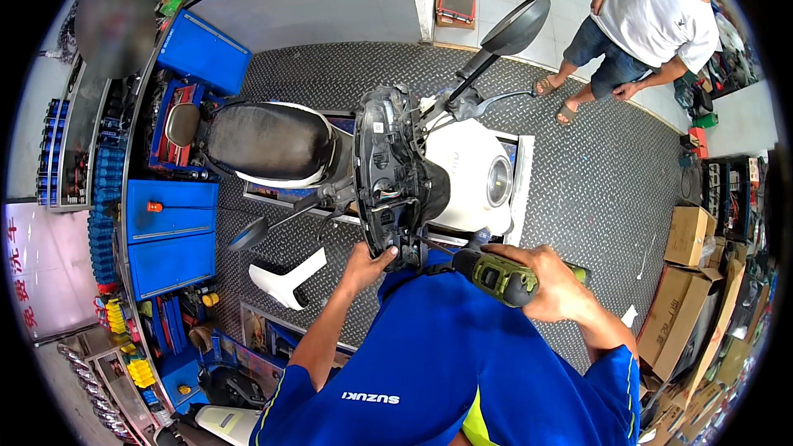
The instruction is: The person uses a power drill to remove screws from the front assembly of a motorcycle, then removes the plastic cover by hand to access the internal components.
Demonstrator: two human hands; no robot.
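Observation:
A scooter with a white front body (467,167) stands in front of me, its handlebar area stripped down to a black plastic frame (387,169) with clips and wiring showing. My left hand (368,270) grips the near end of that frame, thumb on top; its other fingers are partly hidden. In my right hand (549,281) is a green and black cordless drill (496,275). Its long thin bit (436,245) points left at the frame's near end; whether the tip touches a screw I cannot tell.
A white trim panel (289,279) lies on the dark checkered floor mat (578,198) at the left. Mirrors (516,25) stick out from the scooter. Blue tool cabinets (172,239) line the left side, cardboard boxes (673,322) the right. A person in a white shirt (657,21) stands at the far right.

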